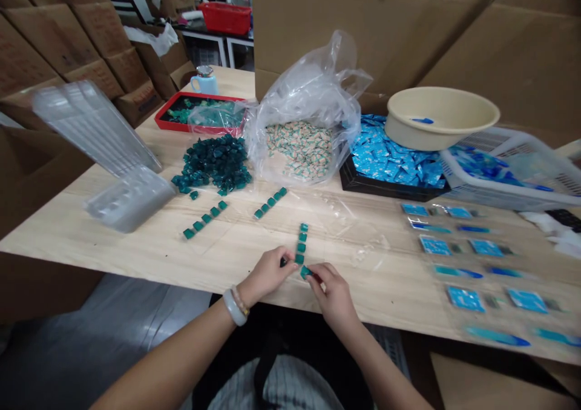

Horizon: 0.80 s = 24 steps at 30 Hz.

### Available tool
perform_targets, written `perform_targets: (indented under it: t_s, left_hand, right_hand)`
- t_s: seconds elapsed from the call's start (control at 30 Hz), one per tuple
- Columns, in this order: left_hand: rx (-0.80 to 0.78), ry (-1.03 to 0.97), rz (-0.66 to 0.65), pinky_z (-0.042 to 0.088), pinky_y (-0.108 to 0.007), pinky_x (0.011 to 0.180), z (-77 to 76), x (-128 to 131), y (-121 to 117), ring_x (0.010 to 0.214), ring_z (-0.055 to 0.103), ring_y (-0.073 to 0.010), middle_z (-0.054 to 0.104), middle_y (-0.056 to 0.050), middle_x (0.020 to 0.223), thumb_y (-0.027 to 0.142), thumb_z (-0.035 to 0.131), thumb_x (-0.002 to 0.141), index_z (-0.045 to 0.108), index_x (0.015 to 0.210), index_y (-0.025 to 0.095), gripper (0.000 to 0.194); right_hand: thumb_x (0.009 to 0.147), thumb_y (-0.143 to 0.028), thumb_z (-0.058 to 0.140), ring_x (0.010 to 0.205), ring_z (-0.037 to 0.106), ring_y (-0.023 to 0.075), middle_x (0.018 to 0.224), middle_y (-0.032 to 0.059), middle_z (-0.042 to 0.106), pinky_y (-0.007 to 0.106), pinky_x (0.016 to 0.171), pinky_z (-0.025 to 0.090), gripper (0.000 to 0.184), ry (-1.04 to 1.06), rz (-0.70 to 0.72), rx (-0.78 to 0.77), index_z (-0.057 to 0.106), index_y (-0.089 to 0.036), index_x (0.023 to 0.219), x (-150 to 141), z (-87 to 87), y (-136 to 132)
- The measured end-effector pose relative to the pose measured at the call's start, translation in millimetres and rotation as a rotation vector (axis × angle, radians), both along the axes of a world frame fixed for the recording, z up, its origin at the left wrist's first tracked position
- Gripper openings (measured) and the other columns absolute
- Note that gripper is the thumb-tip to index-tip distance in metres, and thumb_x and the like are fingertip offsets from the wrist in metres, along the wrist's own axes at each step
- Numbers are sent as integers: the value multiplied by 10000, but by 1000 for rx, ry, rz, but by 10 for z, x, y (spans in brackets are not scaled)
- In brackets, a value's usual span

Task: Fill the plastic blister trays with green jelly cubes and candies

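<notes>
While both hands work side by side over a pale wooden table [113, 240], the right hand [330, 295] pinches a small teal square [305, 271] between thumb and fingertip. Just beside it, the left hand [267, 272] curls its fingers [282, 258] closed at the foot of a straight row of teal squares [301, 244], though whether they grip anything cannot be told.

L hand [265, 274] & R hand [330, 295] just apart, both mid-pinch
</notes>
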<state>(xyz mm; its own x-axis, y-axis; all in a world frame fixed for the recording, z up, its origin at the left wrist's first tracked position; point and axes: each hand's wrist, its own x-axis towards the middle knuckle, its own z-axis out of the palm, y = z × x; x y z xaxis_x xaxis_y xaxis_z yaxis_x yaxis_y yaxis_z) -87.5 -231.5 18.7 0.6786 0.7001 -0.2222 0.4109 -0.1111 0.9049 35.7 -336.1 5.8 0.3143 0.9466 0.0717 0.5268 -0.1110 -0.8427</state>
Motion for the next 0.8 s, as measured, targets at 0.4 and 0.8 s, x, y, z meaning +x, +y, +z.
perform_targets:
  t_s: [0.4, 0.8]
  left_hand:
    - [-263, -120, -109, 382, -299, 876, -40, -152, 136, 910, 542, -158, 629, -36, 949, 41, 454, 641, 618, 903, 151, 328]
    - [-630, -357, 96, 428, -239, 595, 320, 304, 65, 605, 558, -111, 586, -24, 700, 208, 610, 639, 549, 818, 123, 208]
  right_hand:
    - [771, -132, 470, 869, 552, 216, 920, 100, 593, 362, 768, 479, 290, -324, 223, -90, 566, -169, 1042, 27, -108, 142]
    - [736, -347, 546, 666, 582, 164, 741, 50, 628, 304, 641, 477, 199, 382, -52, 49, 613, -183, 827, 345, 298, 284]
